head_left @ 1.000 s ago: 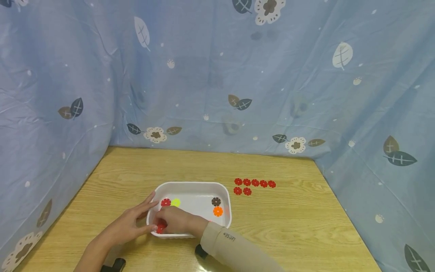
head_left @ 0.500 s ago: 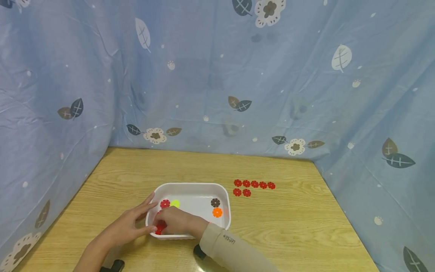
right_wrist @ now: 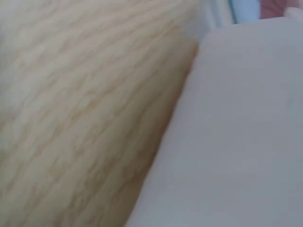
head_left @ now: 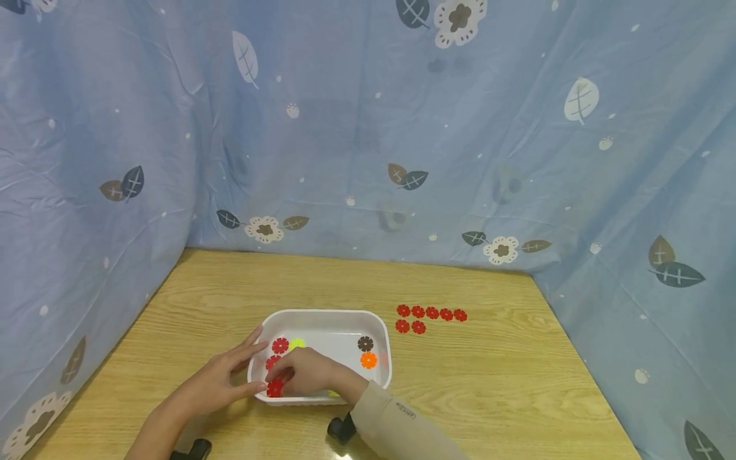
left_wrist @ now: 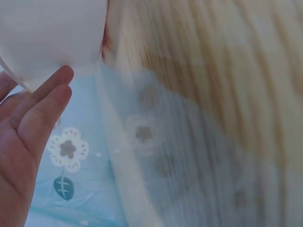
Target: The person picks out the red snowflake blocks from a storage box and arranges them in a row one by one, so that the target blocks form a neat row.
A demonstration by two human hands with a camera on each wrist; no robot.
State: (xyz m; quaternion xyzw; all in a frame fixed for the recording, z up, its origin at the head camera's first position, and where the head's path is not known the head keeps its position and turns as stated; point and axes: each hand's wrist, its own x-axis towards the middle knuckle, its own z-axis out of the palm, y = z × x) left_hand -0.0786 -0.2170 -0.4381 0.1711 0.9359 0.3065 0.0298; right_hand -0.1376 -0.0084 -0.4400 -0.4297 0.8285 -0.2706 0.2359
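Note:
Notched plastic snowflake discs lie in a white tray [head_left: 339,313] on the table. My left hand [head_left: 213,382] steadies the tray's left end, thumb near the front corner and fingers at the left wall; in the left wrist view its fingers [left_wrist: 45,106] lie fairly straight against the tray's outside. Reaching inside, my right hand [head_left: 310,372] has bent fingers and seems to pinch a red disc [head_left: 275,388] at the front left corner. Farther back are another red disc [head_left: 280,345] and a yellow-green disc [head_left: 296,343]. The right hand and sleeve hide part of the tray.
Right of the tray, several red discs [head_left: 432,313] form two rows on the wooden table [head_left: 489,383]. A brown disc [head_left: 365,344] and an orange disc [head_left: 368,360] sit at the tray's right end. A blue patterned curtain [head_left: 356,128] encloses the table's back and sides.
My right hand has shifted slightly right and its fingers have lifted a little, uncovering more red at the tray's left. The left hand stays on the tray.

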